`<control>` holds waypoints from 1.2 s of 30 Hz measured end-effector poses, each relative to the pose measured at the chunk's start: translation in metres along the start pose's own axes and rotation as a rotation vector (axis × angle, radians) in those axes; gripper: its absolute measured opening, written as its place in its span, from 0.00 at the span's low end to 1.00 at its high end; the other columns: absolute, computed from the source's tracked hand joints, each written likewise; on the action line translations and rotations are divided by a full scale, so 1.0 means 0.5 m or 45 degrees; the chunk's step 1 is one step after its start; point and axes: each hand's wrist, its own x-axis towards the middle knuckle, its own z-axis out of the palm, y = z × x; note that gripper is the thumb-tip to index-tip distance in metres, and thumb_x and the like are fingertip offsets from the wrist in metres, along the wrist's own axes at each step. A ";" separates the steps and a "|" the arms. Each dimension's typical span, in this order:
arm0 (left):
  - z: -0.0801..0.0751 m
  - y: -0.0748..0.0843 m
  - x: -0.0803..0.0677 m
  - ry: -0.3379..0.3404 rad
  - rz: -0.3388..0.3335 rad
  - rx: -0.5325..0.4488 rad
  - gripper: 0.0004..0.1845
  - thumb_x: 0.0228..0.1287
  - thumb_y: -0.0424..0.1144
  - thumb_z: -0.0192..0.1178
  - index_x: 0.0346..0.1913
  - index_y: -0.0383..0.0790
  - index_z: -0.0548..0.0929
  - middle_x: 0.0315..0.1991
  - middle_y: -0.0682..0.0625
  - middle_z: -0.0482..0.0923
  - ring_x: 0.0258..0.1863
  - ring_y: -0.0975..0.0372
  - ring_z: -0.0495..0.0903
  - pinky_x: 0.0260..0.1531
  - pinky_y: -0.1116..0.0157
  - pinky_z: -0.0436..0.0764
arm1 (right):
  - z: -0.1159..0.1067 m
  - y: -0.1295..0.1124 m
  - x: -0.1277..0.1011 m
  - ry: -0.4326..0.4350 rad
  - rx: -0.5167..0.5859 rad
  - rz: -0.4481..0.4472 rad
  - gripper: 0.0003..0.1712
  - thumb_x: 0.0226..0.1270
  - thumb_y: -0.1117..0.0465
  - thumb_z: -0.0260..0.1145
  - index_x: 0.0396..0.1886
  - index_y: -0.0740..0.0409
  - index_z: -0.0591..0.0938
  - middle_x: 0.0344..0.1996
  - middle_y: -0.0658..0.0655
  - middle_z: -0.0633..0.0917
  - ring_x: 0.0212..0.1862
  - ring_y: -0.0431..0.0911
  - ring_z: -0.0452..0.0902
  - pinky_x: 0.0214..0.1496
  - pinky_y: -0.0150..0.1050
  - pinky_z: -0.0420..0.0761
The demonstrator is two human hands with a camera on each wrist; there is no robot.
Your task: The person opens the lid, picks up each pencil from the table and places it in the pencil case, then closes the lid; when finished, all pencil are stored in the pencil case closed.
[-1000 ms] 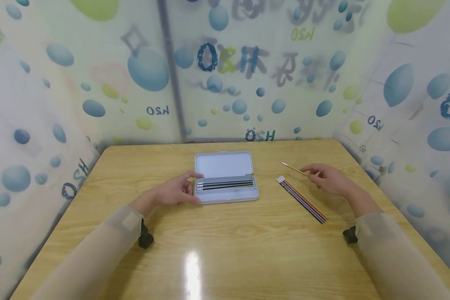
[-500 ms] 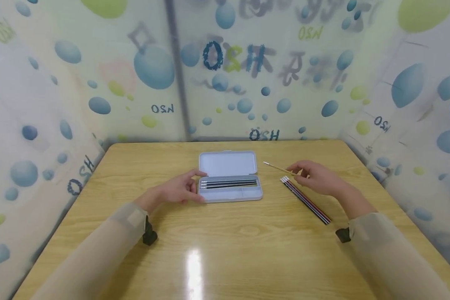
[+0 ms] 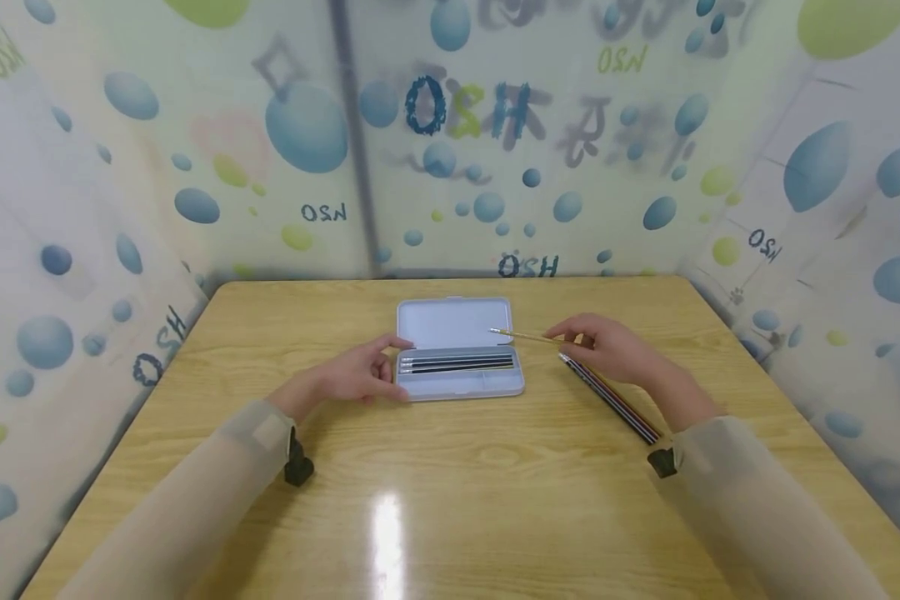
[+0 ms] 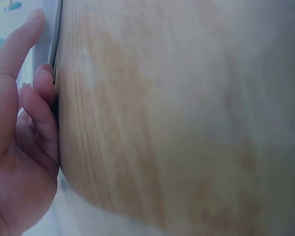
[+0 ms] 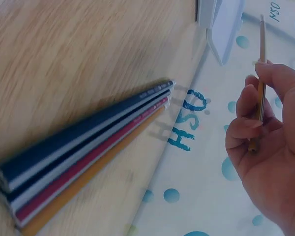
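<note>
I hold a yellow pencil pinched in my right hand, its pale end poking over the right edge of the open pencil case; my left hand rests with relaxed, nearly straight fingers against the case's left end, thumb on the rim, grasping nothing. The case sits mid-worktop, lid laid back, with dark pencils lined up in its upper tray.

The risk I see: the pencil is held near one end, so the long free end could dip and catch the lid or the tray wall, and the light case might skid, since my left hand only braces one end; a loose pinch could also let the pencil roll onto the spare pencils lying diagonally just under my right wrist; brushing those with the sleeve might scatter them.

Right forearm angles inward, palm down, fingers curled round the shaft; left forearm angles inward too, palm turned toward the case.
</note>
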 end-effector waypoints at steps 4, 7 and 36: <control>-0.002 -0.001 0.000 0.001 -0.004 -0.007 0.47 0.68 0.48 0.79 0.83 0.52 0.63 0.35 0.48 0.79 0.25 0.59 0.73 0.26 0.66 0.76 | 0.010 -0.007 0.012 -0.005 -0.015 -0.005 0.18 0.84 0.60 0.66 0.68 0.51 0.87 0.49 0.57 0.85 0.38 0.46 0.75 0.43 0.43 0.79; -0.003 0.001 0.000 0.004 -0.007 -0.005 0.47 0.68 0.47 0.79 0.83 0.52 0.63 0.35 0.48 0.79 0.25 0.59 0.73 0.26 0.66 0.75 | 0.017 -0.014 0.021 -0.006 0.006 0.022 0.16 0.84 0.60 0.66 0.65 0.53 0.87 0.50 0.57 0.85 0.39 0.47 0.76 0.43 0.44 0.79; 0.000 0.004 0.001 -0.004 -0.003 -0.004 0.48 0.68 0.48 0.79 0.84 0.51 0.63 0.35 0.49 0.80 0.26 0.59 0.73 0.27 0.66 0.76 | 0.112 -0.080 0.137 -0.141 0.109 -0.005 0.12 0.83 0.59 0.68 0.58 0.48 0.91 0.54 0.52 0.89 0.50 0.48 0.78 0.56 0.43 0.79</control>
